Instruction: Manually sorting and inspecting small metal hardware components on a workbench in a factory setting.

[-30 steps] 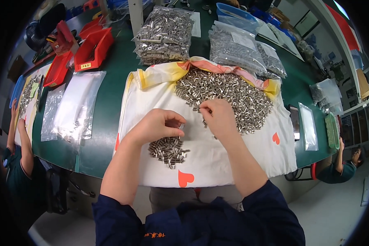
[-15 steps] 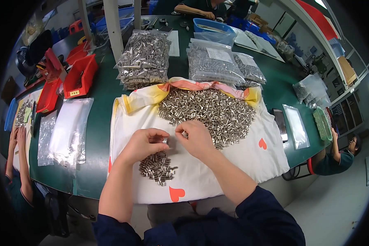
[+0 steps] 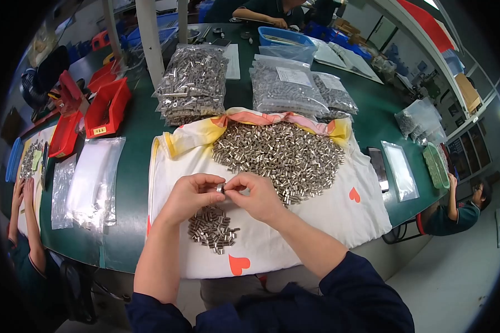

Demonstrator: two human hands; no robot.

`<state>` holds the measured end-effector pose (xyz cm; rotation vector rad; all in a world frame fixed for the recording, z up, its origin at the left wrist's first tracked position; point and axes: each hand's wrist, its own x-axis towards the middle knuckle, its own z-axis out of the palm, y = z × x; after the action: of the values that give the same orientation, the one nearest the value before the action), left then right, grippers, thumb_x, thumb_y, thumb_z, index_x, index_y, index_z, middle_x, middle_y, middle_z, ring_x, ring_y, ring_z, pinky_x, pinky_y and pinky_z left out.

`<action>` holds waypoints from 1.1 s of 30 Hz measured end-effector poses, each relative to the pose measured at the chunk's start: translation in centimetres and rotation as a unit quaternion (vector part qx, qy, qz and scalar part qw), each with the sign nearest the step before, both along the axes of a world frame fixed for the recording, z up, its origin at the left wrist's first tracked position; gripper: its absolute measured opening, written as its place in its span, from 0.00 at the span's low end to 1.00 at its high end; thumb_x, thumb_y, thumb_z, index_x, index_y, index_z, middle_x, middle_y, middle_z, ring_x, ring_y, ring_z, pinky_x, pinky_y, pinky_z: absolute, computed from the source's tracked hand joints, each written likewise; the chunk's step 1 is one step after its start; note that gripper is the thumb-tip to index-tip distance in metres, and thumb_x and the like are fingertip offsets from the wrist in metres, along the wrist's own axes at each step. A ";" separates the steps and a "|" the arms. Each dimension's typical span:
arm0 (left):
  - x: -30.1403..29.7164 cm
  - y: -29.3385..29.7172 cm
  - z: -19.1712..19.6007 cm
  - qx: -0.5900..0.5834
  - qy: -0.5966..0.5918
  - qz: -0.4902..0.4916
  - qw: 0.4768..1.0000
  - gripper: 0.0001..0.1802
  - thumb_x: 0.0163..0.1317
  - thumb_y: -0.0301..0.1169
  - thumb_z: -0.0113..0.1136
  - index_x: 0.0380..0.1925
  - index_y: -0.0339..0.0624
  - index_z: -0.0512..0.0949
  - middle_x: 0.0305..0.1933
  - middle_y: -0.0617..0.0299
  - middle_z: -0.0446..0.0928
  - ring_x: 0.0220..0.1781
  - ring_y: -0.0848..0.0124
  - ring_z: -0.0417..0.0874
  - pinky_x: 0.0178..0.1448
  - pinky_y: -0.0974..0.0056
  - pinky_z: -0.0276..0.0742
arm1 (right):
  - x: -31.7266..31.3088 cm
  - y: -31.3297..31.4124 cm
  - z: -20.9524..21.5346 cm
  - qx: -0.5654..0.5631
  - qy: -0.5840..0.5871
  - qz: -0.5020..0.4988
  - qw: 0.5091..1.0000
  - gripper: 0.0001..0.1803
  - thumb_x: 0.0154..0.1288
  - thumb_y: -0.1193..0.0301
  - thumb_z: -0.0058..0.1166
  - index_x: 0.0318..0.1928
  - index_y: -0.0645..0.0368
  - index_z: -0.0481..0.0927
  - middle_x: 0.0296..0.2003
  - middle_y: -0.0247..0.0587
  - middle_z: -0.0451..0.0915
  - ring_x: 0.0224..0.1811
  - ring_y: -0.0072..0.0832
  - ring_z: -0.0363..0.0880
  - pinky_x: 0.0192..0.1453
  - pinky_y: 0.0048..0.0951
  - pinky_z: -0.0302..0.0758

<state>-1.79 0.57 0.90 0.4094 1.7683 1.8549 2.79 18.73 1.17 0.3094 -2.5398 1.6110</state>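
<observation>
Between thumb and forefinger, my left hand (image 3: 189, 195) pinches a small silvery metal ring (image 3: 220, 188). My right hand (image 3: 258, 196) is closed, its fingertips brought up against the ring's right side. Whatever those right fingertips hold is too small and hidden to name. Just beyond my right hand spreads a large heap of small metal cylinders (image 3: 283, 158). Below my left hand lies a smaller pile of the same metal cylinders (image 3: 212, 232). Both piles rest on a white cloth (image 3: 305, 238) with red hearts and a rolled yellow-and-pink far edge.
Clear bags of metal parts (image 3: 191, 83) stand beyond the cloth. Red bins (image 3: 106, 105) and flat plastic bags (image 3: 97, 177) lie left. A phone (image 3: 378, 169) and a clear packet (image 3: 400, 172) sit right. A co-worker's hands (image 3: 25, 194) rest at far left; other people sit around the table.
My right hand has moved left and a little down from the big heap's near edge, and its fingertips now meet the ring. My left hand keeps its pinch on the ring.
</observation>
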 end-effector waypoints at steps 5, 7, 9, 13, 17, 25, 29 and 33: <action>0.2 0.1 -0.2 -0.018 0.000 0.003 1.000 0.17 0.51 0.19 0.62 0.43 0.28 0.74 0.36 0.60 0.79 0.37 0.77 0.78 0.42 0.73 0.75 | 0.3 -0.6 -0.8 0.134 0.167 -0.029 0.976 0.05 0.50 0.74 0.57 0.30 0.59 0.78 0.28 0.38 0.78 0.33 0.34 0.75 0.38 0.30 0.72; 0.1 0.0 -0.1 -0.029 -0.001 0.013 1.000 0.17 0.51 0.19 0.62 0.43 0.28 0.74 0.36 0.59 0.79 0.37 0.77 0.79 0.42 0.73 0.75 | 0.1 -0.5 -0.9 0.116 0.153 -0.013 0.981 0.06 0.49 0.74 0.56 0.31 0.59 0.78 0.29 0.38 0.78 0.34 0.36 0.74 0.38 0.31 0.72; -0.1 0.0 0.0 -0.039 -0.002 0.007 0.999 0.17 0.51 0.18 0.62 0.43 0.28 0.74 0.37 0.59 0.79 0.37 0.76 0.79 0.42 0.73 0.75 | 0.0 -0.1 -0.6 0.100 0.143 -0.018 0.984 0.05 0.51 0.74 0.56 0.31 0.58 0.78 0.29 0.38 0.78 0.33 0.35 0.75 0.37 0.31 0.72; 0.1 -0.4 0.3 -0.027 -0.032 -0.018 0.999 0.17 0.50 0.18 0.62 0.42 0.28 0.74 0.37 0.59 0.78 0.38 0.75 0.79 0.43 0.72 0.76 | 0.2 0.3 -0.1 -0.016 -0.011 0.023 1.000 0.06 0.51 0.72 0.58 0.31 0.57 0.79 0.29 0.37 0.78 0.31 0.31 0.76 0.37 0.28 0.72; 0.1 -0.3 -0.1 -0.043 0.002 -0.039 0.998 0.17 0.50 0.18 0.62 0.42 0.29 0.74 0.38 0.59 0.78 0.39 0.75 0.78 0.44 0.72 0.76 | 0.2 0.8 0.0 0.056 0.010 0.036 0.998 0.08 0.51 0.70 0.59 0.33 0.58 0.79 0.28 0.38 0.78 0.31 0.28 0.77 0.37 0.27 0.73; 1.0 0.5 0.6 -0.183 0.104 -0.102 0.972 0.16 0.46 0.24 0.67 0.39 0.36 0.78 0.29 0.66 0.78 0.31 0.80 0.75 0.38 0.73 0.72 | -1.9 2.2 -1.5 0.111 0.099 -0.112 0.983 0.07 0.52 0.70 0.57 0.32 0.58 0.79 0.27 0.40 0.77 0.33 0.33 0.75 0.40 0.32 0.71; 0.7 0.4 1.5 -0.178 0.081 -0.141 0.970 0.16 0.47 0.25 0.67 0.38 0.36 0.78 0.26 0.65 0.76 0.30 0.79 0.73 0.38 0.72 0.72 | -2.4 3.0 -1.4 0.185 0.145 -0.127 0.964 0.05 0.53 0.72 0.54 0.31 0.57 0.79 0.29 0.41 0.78 0.36 0.38 0.74 0.43 0.36 0.70; 0.6 0.2 1.1 -0.166 0.098 -0.143 0.971 0.17 0.47 0.26 0.67 0.39 0.37 0.78 0.28 0.64 0.78 0.31 0.78 0.75 0.39 0.72 0.72 | -2.7 2.5 -2.0 0.210 0.156 -0.122 0.957 0.03 0.52 0.72 0.53 0.28 0.54 0.79 0.28 0.35 0.77 0.36 0.35 0.72 0.44 0.36 0.66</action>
<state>-1.15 0.77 2.04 0.6935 1.9842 1.3287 0.05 21.21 -0.85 0.2501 -2.5241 0.8531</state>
